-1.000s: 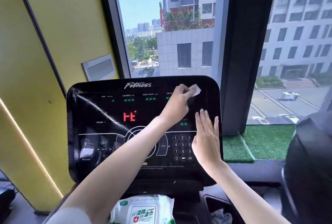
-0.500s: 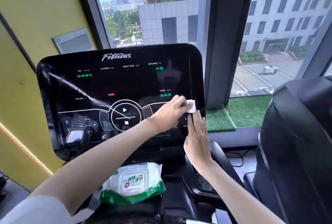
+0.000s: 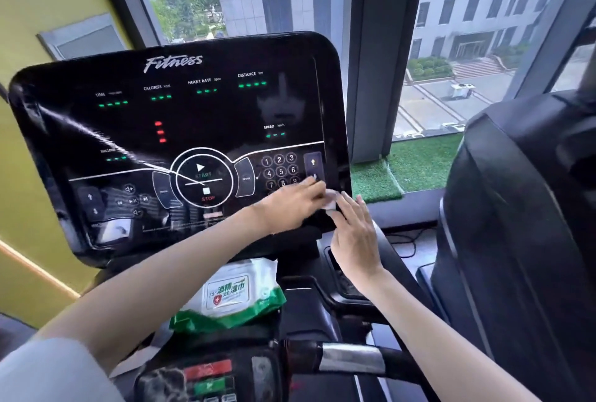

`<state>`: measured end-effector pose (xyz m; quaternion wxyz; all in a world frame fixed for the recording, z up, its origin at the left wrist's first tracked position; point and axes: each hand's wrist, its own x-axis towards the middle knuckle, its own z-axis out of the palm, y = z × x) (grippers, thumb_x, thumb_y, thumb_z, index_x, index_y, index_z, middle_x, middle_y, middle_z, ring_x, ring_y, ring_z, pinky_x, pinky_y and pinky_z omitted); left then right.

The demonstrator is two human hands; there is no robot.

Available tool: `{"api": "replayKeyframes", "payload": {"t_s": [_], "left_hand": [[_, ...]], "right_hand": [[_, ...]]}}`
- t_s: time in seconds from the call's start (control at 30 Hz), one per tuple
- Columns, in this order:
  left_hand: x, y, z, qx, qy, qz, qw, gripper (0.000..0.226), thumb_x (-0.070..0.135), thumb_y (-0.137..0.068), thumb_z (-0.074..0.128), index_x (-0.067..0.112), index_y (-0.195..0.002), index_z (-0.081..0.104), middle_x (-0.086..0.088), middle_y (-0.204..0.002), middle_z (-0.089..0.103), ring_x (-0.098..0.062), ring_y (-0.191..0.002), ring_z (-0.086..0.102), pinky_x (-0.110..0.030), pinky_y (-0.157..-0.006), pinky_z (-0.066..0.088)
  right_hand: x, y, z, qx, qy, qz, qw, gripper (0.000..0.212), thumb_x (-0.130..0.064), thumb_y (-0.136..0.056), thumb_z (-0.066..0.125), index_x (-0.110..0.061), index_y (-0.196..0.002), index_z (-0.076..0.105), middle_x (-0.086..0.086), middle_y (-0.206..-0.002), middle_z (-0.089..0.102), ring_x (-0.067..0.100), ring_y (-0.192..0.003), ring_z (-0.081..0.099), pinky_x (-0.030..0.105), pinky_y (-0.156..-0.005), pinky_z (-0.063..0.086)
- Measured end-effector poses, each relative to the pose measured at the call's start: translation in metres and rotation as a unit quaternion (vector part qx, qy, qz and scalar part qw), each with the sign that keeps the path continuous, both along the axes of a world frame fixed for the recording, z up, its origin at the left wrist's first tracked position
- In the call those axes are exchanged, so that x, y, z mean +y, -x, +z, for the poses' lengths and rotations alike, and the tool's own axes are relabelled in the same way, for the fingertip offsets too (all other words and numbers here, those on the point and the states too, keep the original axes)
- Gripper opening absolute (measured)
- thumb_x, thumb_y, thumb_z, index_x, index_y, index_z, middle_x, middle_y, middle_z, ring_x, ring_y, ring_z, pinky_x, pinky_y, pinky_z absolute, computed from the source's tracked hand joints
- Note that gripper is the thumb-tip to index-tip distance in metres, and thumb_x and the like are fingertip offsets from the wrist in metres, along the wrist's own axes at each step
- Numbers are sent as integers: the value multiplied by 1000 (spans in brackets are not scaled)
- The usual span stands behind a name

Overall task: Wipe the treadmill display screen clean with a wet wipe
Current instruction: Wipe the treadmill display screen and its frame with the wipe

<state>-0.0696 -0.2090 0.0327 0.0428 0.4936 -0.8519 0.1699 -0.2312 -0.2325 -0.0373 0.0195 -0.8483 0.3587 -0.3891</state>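
Head view, forward and down, seemingly near display screen (image 3: 193, 117)

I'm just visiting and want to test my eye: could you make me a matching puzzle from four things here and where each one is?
Things:
1 wet wipe
2 pack of wipes
3 number keypad
4 fake grass

Places:
a right of the display, past its edge
b below the display
c at the left hand's fingertips, by the display's lower right corner
d on the display, right of the START/STOP circle

Pairs: 1-c, 2-b, 3-d, 4-a.
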Motion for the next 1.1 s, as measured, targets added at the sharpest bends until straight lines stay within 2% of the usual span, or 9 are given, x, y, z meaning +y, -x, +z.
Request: {"api": "replayKeyframes", "payload": {"t_s": [0.2,0.3,0.4,0.53,0.57,0.7,0.83,1.0,1.1], "left_hand": [[-16,-18,28,232,111,164,952,65,-22,-58,49,5,-116,54,-1,-96,33,-23,-85,35,-39,-54,48],[-7,-15,8,65,28,60,996,58,-17,-60,52,6,-114,54,-4,-99,38,-24,-86,35,-40,-51,50],[3,-24,9,-68,-20,-29,997,54,-13,-64,56,5,-114,58,-8,-96,50,-21,-85,36,-35,-56,52],[-4,-27,20,168,90,125,974,62,-23,-55,51,4,-110,60,-3,-95,38,-21,-83,35,-32,-52,45],[-3,-23,14,166,94,117,975,61,-23,-56,51,5,-110,60,-2,-96,37,-22,-83,35,-36,-53,47],[17,-15,-8,-73,-8,-43,996,54,-9,-63,62,10,-113,60,-5,-94,51,-19,-84,40,-32,-59,51],[11,-27,-2,103,24,76,992,64,-24,-57,53,4,-115,58,-6,-98,41,-21,-86,38,-34,-56,49],[22,-28,-8,-8,-41,-7,999,65,-20,-60,57,9,-118,57,-8,-98,50,-21,-86,43,-34,-60,53],[14,-50,5,136,56,106,983,66,-23,-61,50,7,-120,58,-6,-101,44,-23,-89,43,-37,-62,52]], "right_hand": [[0,-2,-2,4,-5,14,1000,31,-3,-72,37,-3,-78,67,17,-117,64,31,-112,59,48,-102,39],[1,-4,-2,11,-14,18,1000,30,-5,-72,37,-3,-75,67,16,-116,64,31,-111,59,47,-104,38],[-1,-4,-3,22,-19,21,999,35,-8,-74,31,-4,-73,66,17,-118,64,30,-115,57,46,-106,34],[-4,-6,-8,21,-26,22,999,34,-7,-76,29,-3,-68,62,19,-121,61,30,-121,52,44,-111,26],[-4,-7,-8,23,-25,22,999,35,-7,-76,29,-2,-67,62,19,-121,61,30,-121,52,45,-111,26],[-4,-7,-9,26,-9,26,999,40,-9,-75,28,1,-74,67,20,-120,61,32,-121,52,44,-111,24],[-7,-6,-9,30,12,19,999,38,-9,-77,28,-3,-60,63,18,-121,62,30,-123,51,43,-112,24],[-8,-5,-9,29,36,25,999,36,-6,-77,31,-3,-60,63,19,-120,62,31,-123,50,43,-111,27],[-6,-6,-11,26,41,20,999,36,-6,-76,30,-4,-58,60,19,-119,63,31,-121,52,45,-109,31]]}}
